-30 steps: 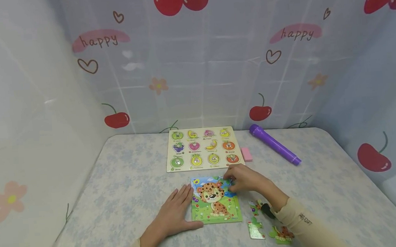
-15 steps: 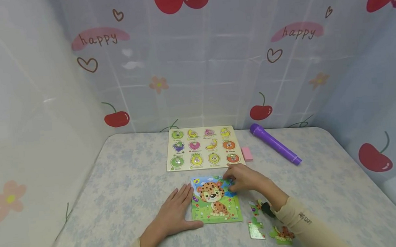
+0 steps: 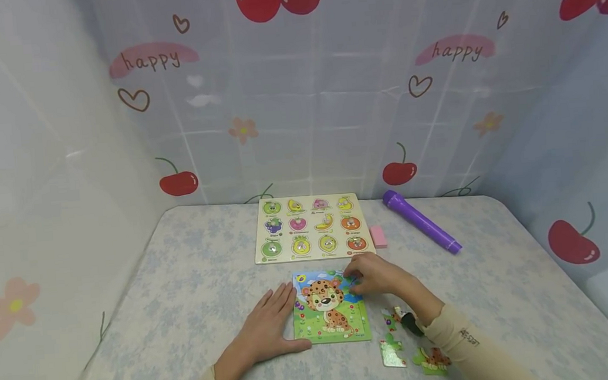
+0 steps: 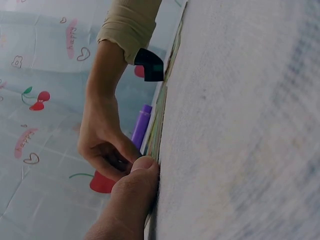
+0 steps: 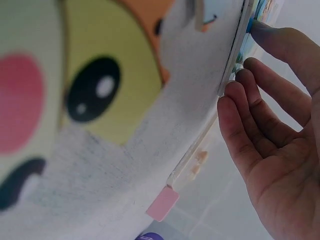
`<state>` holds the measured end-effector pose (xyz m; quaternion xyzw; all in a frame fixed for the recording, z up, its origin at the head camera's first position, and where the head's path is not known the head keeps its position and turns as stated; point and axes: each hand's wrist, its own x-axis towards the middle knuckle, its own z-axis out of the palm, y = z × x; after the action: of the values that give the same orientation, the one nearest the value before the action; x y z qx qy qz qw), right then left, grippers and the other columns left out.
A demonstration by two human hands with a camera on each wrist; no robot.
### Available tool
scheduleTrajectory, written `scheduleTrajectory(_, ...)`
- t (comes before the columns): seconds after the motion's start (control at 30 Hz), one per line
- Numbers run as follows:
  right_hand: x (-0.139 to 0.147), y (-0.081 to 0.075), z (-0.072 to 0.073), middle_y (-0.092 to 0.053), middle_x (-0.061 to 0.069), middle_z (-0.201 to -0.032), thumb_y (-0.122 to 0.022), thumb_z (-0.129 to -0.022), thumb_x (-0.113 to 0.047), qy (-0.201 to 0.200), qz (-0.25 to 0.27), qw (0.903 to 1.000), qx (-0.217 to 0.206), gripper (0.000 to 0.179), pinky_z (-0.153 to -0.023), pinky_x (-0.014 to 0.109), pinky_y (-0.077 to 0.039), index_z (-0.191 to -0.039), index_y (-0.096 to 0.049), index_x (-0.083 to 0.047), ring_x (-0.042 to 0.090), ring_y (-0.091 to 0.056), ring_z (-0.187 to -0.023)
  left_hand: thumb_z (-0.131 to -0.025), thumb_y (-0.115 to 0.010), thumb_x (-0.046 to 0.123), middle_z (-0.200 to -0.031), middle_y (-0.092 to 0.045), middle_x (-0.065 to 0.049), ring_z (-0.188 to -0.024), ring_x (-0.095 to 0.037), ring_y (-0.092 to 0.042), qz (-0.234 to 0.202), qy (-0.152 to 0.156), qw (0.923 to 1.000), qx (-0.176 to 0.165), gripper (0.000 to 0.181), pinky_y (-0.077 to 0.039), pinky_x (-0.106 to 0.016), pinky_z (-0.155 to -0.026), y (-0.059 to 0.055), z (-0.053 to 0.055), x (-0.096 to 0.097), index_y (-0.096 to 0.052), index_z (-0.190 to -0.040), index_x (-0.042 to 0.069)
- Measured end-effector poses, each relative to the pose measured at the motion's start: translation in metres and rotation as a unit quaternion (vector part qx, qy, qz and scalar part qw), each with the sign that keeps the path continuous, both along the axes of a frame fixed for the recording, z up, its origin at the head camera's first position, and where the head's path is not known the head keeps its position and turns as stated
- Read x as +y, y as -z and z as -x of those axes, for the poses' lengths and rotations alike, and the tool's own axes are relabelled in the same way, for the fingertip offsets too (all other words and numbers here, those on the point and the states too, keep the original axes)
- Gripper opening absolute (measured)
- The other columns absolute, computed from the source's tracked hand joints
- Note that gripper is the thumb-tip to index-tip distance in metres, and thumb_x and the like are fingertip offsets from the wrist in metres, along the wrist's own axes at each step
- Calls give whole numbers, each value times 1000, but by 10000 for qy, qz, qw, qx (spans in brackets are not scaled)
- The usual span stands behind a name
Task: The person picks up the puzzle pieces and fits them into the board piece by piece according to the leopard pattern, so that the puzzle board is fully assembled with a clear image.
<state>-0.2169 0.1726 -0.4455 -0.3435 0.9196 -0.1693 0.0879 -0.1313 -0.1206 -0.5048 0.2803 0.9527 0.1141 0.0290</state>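
The leopard puzzle (image 3: 331, 314) lies flat on the bench (image 3: 182, 269), in the middle near the person. The left hand (image 3: 268, 328) rests along its left edge, with fingers straight. The right hand (image 3: 376, 273) touches its upper right corner with bent fingers; I cannot tell whether it pinches a piece. Loose pieces (image 3: 394, 357) lie to its right. Behind are a fruit board (image 3: 311, 213), a pink block (image 3: 378, 236) and a purple microphone (image 3: 421, 222).

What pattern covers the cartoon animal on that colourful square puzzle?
The orange cartoon leopard has dark spots, clearest in the head view.
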Motion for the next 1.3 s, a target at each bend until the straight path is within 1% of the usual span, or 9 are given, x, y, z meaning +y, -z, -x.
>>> scheduleTrajectory(0.2,-1,0,0,-68,-1,-86,-82,-76,-17,92,-16,9999,-76,27,-65,22,-47,-100,-77,-7,5,-52,-74,-76,-45,86,-164,-19,-7,-152,-23,-19,-20,11,10000,-5,113,-22,-45,-122,0,0,0,-23,-156,9)
scheduleTrajectory(0.33,-1,-3,0,-68,-1,-88,-81,-77,-19,82,-50,9998,-152,27,-66,22,-47,-101,-76,-7,7,-53,-75,-76,-45,86,-164,-20,-7,-152,-23,-19,-37,5,10000,-2,113,-23,-45,-122,-1,1,1,-23,-156,9)
scheduleTrajectory(0.5,5,-12,0,-70,1,-97,-79,-80,-19,364,103,9984,-429,29,-71,24,-50,-106,-75,-7,12,-58,-81,-77,-46,85,-164,-19,-8,-152,-23,-19,-72,32,10000,-53,113,-22,-45,-122,-2,2,1,-22,-156,8)
scheduleTrajectory(0.6,11,-17,-2,-71,2,-101,-78,-80,-18,519,243,9970,-518,30,-73,26,-52,-108,-74,-6,14,-60,-85,-77,-47,85,-164,-18,-8,-152,-23,-18,-82,41,9999,-52,113,-22,-45,-122,-2,2,1,-22,-156,8)
scheduleTrajectory(0.7,16,-19,-6,-71,3,-100,-77,-81,-18,580,283,9962,-592,31,-75,26,-52,-110,-73,-5,14,-60,-86,-77,-47,84,-164,-19,-8,-152,-23,-18,-95,43,9999,-53,113,-22,-45,-122,-2,1,0,-22,-156,8)
scheduleTrajectory(0.8,20,-17,-11,-69,1,-97,-78,-81,-20,680,268,9949,-690,34,-73,25,-51,-112,-73,-7,12,-59,-85,-77,-47,85,-164,-19,-8,-152,-23,-18,-102,40,9999,-64,113,-21,-45,-122,-1,1,-1,-22,-156,8)
scheduleTrajectory(0.97,25,-14,-18,-66,-3,-93,-82,-78,-23,874,187,9922,-866,40,-73,26,-50,-114,-71,-8,12,-57,-84,-76,-47,85,-164,-18,-8,-152,-24,-18,-141,18,9998,-137,114,-21,-46,-122,0,0,-2,-21,-156,8)
scheduleTrajectory(1.1,32,-14,-24,-65,-4,-93,-83,-76,-25,963,119,9914,-878,44,-74,28,-50,-115,-70,-8,11,-56,-85,-76,-46,86,-164,-18,-7,-152,-24,-17,-150,25,9997,-176,114,-21,-46,-122,1,0,-1,-21,-156,9)
scheduleTrajectory(1.3,42,-12,-33,-63,-4,-90,-84,-75,-24,1121,105,9888,-981,45,-71,28,-48,-114,-68,-8,13,-54,-83,-76,-45,86,-164,-17,-6,-152,-22,-16,-89,19,9999,-147,114,-20,-45,-123,0,1,-1,-20,-156,10)
